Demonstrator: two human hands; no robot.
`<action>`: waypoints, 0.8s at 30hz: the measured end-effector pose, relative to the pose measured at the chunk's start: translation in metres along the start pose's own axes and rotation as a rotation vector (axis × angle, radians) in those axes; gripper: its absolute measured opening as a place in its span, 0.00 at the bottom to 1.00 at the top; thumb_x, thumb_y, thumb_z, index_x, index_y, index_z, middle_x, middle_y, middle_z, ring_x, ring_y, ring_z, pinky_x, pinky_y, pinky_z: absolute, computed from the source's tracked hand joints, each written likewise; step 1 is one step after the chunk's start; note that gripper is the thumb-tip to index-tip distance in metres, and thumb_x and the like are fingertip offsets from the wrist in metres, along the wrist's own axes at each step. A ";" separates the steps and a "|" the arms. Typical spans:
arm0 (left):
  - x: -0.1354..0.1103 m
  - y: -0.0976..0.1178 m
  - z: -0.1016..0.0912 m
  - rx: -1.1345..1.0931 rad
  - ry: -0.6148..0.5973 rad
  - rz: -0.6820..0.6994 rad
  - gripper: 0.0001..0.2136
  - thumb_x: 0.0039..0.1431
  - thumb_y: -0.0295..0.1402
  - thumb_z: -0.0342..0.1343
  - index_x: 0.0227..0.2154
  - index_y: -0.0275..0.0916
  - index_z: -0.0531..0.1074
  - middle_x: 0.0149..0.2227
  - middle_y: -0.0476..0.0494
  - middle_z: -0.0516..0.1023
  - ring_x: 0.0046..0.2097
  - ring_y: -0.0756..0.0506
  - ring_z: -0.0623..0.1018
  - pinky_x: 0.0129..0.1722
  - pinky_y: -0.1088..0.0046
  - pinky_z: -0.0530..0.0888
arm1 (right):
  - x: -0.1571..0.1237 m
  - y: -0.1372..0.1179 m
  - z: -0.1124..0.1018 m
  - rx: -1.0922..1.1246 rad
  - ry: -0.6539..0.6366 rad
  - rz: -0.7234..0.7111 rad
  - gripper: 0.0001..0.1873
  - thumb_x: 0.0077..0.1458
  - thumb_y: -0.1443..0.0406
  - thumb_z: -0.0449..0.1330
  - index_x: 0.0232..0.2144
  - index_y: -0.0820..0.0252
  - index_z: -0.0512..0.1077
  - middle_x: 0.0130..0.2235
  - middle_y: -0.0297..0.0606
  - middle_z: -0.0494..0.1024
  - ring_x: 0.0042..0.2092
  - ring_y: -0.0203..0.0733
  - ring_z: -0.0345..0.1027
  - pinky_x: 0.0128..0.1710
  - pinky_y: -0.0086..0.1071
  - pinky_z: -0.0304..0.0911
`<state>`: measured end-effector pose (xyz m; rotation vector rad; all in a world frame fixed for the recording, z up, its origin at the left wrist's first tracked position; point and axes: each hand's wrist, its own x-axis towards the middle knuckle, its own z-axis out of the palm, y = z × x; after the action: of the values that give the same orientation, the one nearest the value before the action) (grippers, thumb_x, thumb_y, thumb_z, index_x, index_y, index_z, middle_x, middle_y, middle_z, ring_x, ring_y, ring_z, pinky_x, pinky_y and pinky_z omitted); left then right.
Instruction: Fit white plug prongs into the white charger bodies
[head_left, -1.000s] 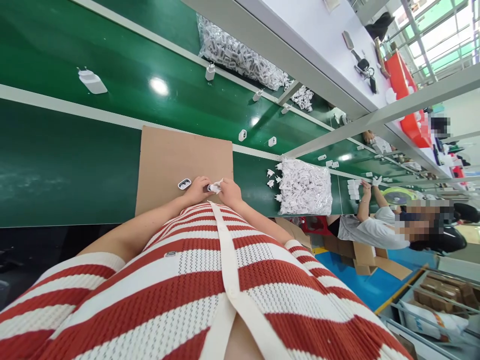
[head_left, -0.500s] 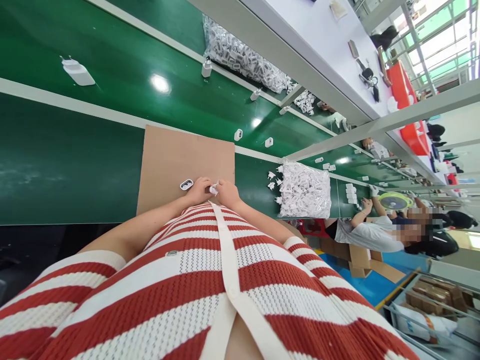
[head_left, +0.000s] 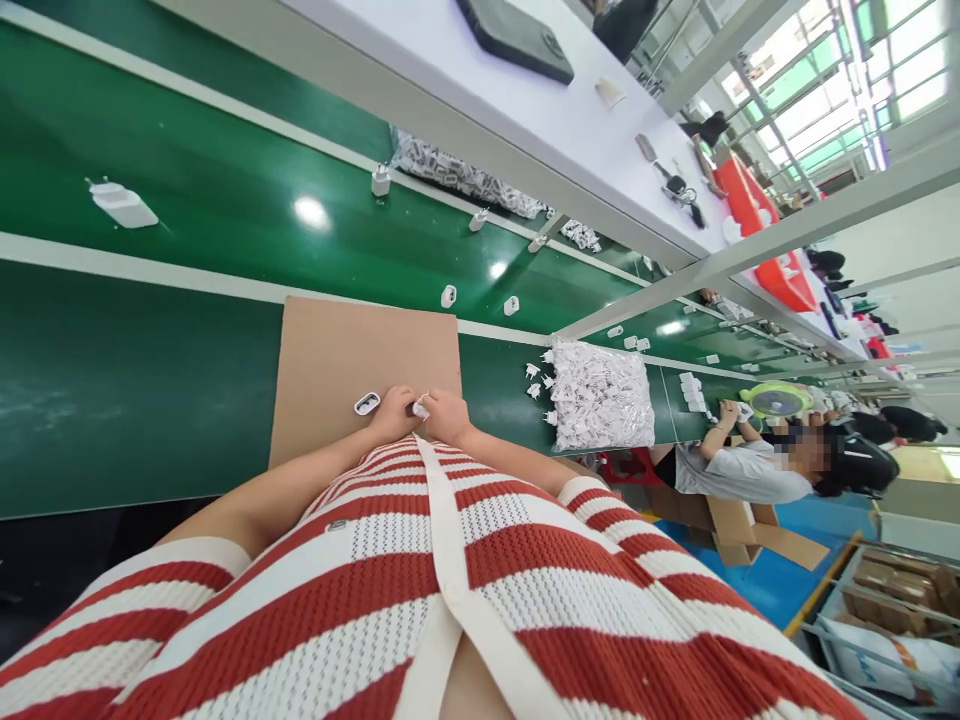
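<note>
Both hands together over cardboard, small white charger part between the fingertips.
Right hand [head_left: 448, 414] pinches the small white charger part [head_left: 421, 410]; left hand [head_left: 394, 411] curled right beside it, can't tell if it grips too. Part sits just above the near edge of the cardboard sheet [head_left: 337, 350], partly hidden by fingers. White oval charger casing [head_left: 367, 404], open end showing, lies on the sheet just beside left hand. To the right, loose plug heads [head_left: 533, 372] near a clear bag of white plug heads [head_left: 604, 395]. Beyond: green conveyor belt [head_left: 247, 215] carrying spaced white chargers, larger white adapter [head_left: 124, 204] at left. Farther right: co-worker in grey shirt [head_left: 742, 472], green-rimmed fan [head_left: 776, 400].
</note>
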<state>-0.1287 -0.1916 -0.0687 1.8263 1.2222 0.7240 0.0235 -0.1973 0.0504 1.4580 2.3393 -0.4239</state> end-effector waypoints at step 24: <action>0.005 0.020 -0.015 0.011 -0.023 -0.125 0.04 0.46 0.32 0.62 0.25 0.41 0.72 0.34 0.42 0.76 0.42 0.38 0.75 0.46 0.57 0.73 | 0.018 0.010 -0.001 0.192 0.009 -0.023 0.19 0.66 0.58 0.61 0.55 0.61 0.71 0.53 0.43 0.75 0.49 0.45 0.74 0.49 0.44 0.73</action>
<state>-0.1296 -0.1862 -0.0438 1.7446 1.3150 0.6257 0.0249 -0.1786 0.0424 1.5206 2.3793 -0.6658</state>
